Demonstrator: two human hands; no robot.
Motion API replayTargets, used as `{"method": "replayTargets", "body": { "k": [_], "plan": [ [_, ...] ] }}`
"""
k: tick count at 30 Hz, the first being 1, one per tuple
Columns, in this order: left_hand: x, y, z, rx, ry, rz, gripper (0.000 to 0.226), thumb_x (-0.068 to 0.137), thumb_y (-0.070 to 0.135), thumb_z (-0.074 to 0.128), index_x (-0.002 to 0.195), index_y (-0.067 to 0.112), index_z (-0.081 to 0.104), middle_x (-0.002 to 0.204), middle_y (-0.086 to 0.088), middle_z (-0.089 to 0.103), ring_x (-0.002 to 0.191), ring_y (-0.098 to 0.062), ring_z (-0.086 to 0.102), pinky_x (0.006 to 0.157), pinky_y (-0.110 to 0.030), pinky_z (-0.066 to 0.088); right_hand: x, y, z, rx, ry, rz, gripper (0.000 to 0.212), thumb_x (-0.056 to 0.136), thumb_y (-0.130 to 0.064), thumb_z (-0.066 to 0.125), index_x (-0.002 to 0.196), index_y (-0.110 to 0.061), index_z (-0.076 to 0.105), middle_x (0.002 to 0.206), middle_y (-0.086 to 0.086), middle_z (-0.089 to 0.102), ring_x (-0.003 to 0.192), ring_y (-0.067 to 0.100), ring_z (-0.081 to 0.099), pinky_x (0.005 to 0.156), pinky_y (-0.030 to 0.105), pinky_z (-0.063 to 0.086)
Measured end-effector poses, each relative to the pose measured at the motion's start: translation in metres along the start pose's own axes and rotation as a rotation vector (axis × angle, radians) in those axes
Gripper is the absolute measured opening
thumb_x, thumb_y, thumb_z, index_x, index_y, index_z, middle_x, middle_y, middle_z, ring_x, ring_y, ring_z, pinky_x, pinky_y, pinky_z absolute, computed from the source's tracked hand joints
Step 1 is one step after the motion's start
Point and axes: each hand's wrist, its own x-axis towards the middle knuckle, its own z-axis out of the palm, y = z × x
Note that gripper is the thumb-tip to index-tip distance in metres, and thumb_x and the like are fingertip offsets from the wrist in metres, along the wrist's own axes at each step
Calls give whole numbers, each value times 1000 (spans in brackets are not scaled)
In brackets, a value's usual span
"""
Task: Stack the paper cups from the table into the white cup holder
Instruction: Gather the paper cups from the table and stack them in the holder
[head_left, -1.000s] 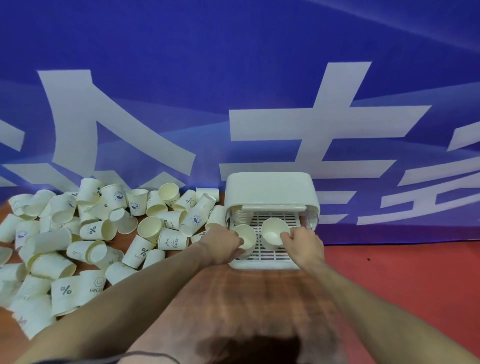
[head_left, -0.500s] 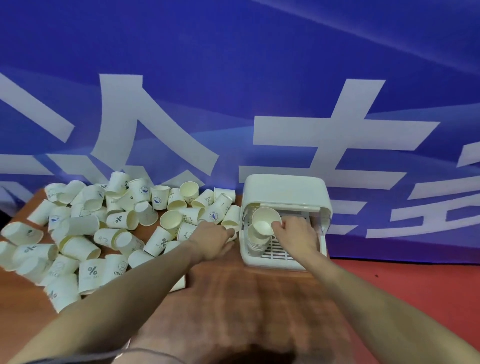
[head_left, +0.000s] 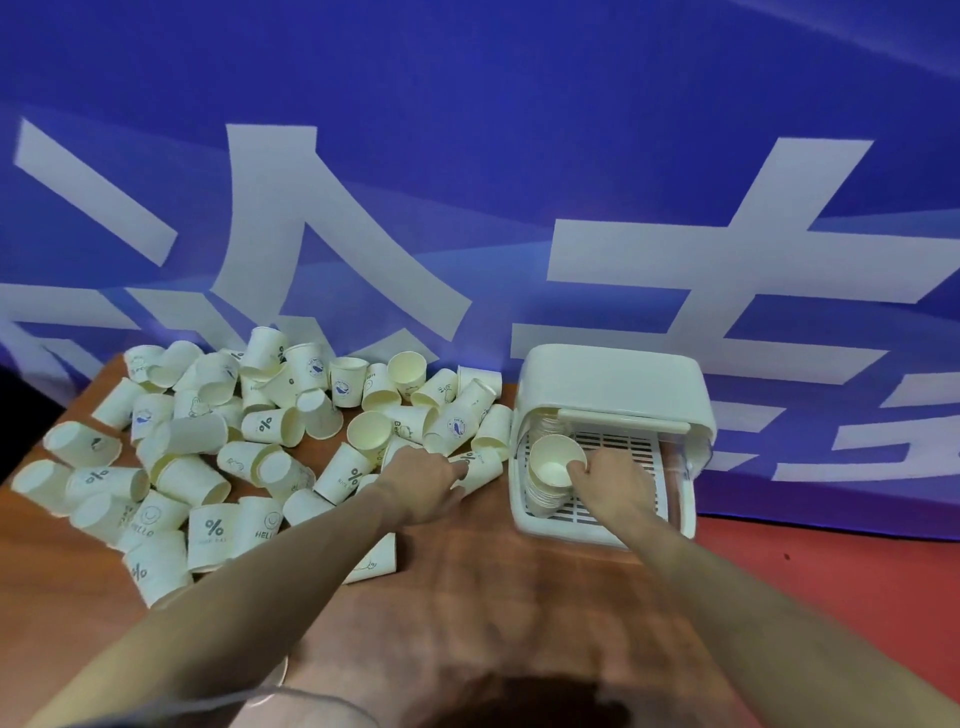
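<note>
Holder (head_left: 613, 384): white box with a raised lid and a slatted tray, standing on the table (head_left: 509, 613) against the blue banner (head_left: 467, 156).
Stack (head_left: 545, 488): nested cups lying in the left part of the holder's tray, mouths facing the camera; the front cup (head_left: 557, 460) tops it.
Right hand (head_left: 615, 480): inside the holder, over the tray, just right of the stack; fingers curled onto the front cup's rim, thumb hidden, so a pinch looks likely but the full grip cannot be told.
Left hand (head_left: 423, 475): just left of the holder, fingers extended and loosely together, fingertips touching a lying cup (head_left: 475, 467) marked with a percent sign; not closed round it.
Pile (head_left: 234, 441): many loose paper cups left of the holder, most on their sides, some upright, spread to the table's left edge; prints show percent signs, "HELLO" and small blue figures.
Floor (head_left: 857, 571): red, right of the holder and table.
</note>
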Motion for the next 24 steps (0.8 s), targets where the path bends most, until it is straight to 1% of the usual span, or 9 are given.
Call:
{"method": "replayTargets", "body": {
  "k": [5, 8, 12, 16, 19, 21, 22, 24],
  "plan": [
    [12, -5, 11, -25, -34, -14, 33, 99, 48, 33, 113, 24, 52, 102, -5, 69, 87, -30, 64, 64, -34, 34, 16, 1, 15, -171, -115, -67, 29, 92, -33, 38, 80, -16, 57, 82, 5, 60, 75, 26, 53, 63, 29, 36],
    [18, -8, 17, -30, -58, -13, 34, 99, 48, 34, 115, 23, 52, 102, -6, 68, 88, -30, 64, 64, -33, 33, 26, 4, 18, -308, -158, -117, 32, 94, -34, 37, 92, -17, 64, 96, 4, 68, 88, 25, 63, 66, 29, 38],
    [24, -11, 22, -53, -89, -21, 33, 99, 45, 36, 115, 21, 53, 103, -8, 68, 92, -31, 63, 65, -33, 33, 37, 0, 20, -405, -182, -164, 34, 94, -34, 37, 96, -19, 68, 96, 2, 69, 89, 24, 65, 64, 29, 40],
    [26, -13, 23, -55, -87, -19, 33, 99, 45, 37, 115, 22, 53, 103, -7, 68, 91, -31, 64, 66, -33, 34, 36, -2, 20, -400, -204, -131, 36, 94, -36, 36, 95, -19, 68, 91, 1, 67, 86, 24, 64, 65, 29, 41],
    [21, -16, 20, -56, -66, -23, 32, 98, 46, 37, 113, 23, 54, 103, -5, 69, 91, -30, 64, 66, -34, 34, 27, -2, 12, -387, -171, -106, 44, 96, -46, 33, 85, -19, 65, 76, -1, 56, 75, 22, 57, 62, 29, 38],
    [15, -21, 20, -65, -53, -43, 32, 98, 46, 37, 113, 24, 54, 103, -4, 69, 91, -29, 64, 66, -34, 34, 21, -4, 5, -368, -103, -105, 47, 96, -50, 31, 77, -19, 60, 71, -2, 54, 69, 22, 54, 59, 28, 36],
    [10, -24, 21, -68, -43, -54, 33, 97, 47, 36, 114, 25, 54, 103, -4, 69, 91, -29, 64, 66, -34, 36, 17, -7, 1, -359, -61, -117, 46, 97, -51, 31, 78, -19, 59, 72, -1, 57, 69, 22, 55, 59, 29, 36],
    [-1, -30, 24, -73, -20, -73, 34, 97, 46, 36, 114, 24, 55, 102, -2, 67, 91, -27, 64, 68, -35, 39, 7, -13, -3, -338, 19, -178, 44, 96, -50, 32, 85, -19, 61, 82, 2, 65, 75, 24, 61, 59, 30, 35]
  ]
}}
